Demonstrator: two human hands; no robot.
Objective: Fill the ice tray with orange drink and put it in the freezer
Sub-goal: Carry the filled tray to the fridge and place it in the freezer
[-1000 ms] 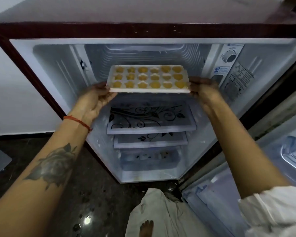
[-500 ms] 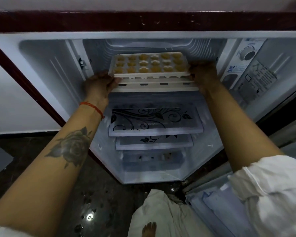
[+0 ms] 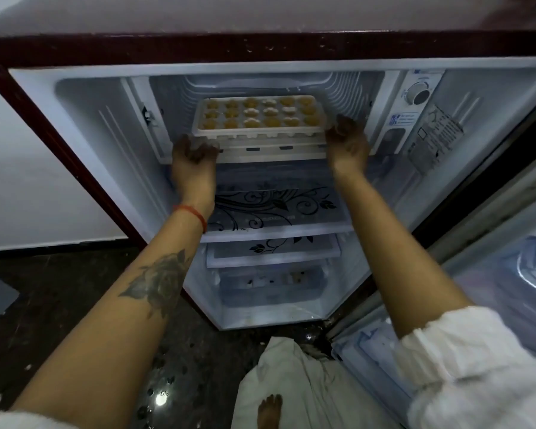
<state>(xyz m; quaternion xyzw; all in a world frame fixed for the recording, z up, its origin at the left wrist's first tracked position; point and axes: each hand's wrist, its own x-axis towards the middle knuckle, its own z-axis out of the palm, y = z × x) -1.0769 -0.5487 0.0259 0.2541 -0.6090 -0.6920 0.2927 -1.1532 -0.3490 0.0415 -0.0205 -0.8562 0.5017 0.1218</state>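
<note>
While the fridge door is open, the left hand (image 3: pixel 194 156) is seen loose, maybe off the white plastic ice tray (image 3: pixel 259 116) of orange drink. It is set in the freezer. The right hand (image 3: pixel 347 144) is open beside it. Only closing is left.

left hand (image 3: pixel 194 161): arm extended, fingers curled, palm down | right hand (image 3: pixel 348 144): arm extended, fingers loosely spread

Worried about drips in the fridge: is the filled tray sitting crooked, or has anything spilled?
Nothing stands out. The ice tray sits level in the freezer compartment, orange drink in every cell, no spill visible. The left hand is off it; the right hand is at its corner.
</note>
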